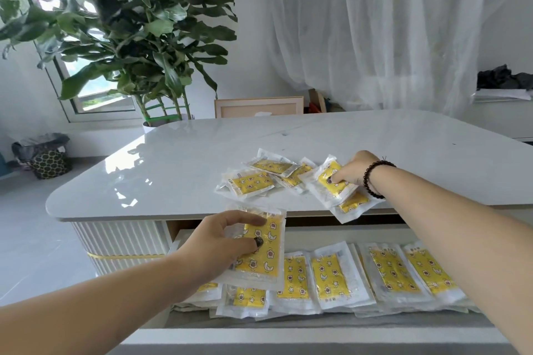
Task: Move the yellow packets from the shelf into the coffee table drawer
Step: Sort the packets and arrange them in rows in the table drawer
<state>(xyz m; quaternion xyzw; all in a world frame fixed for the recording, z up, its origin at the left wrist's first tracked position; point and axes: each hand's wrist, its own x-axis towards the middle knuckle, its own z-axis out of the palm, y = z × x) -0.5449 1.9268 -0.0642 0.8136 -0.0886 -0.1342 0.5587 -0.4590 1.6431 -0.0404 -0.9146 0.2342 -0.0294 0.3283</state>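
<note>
A clear-wrapped yellow star-print packet (261, 248) hangs pinched in the left hand (213, 242) above the open white drawer (288, 323); the right hand (353, 171) grips another packet (331, 181) on the glossy tabletop (173, 164). Next, probably, release into the row below.

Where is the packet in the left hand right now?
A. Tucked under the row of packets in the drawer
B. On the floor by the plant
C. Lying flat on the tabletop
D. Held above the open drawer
D: the left hand grips a packet over the open drawer, above the row of packets already lying in it.
</note>
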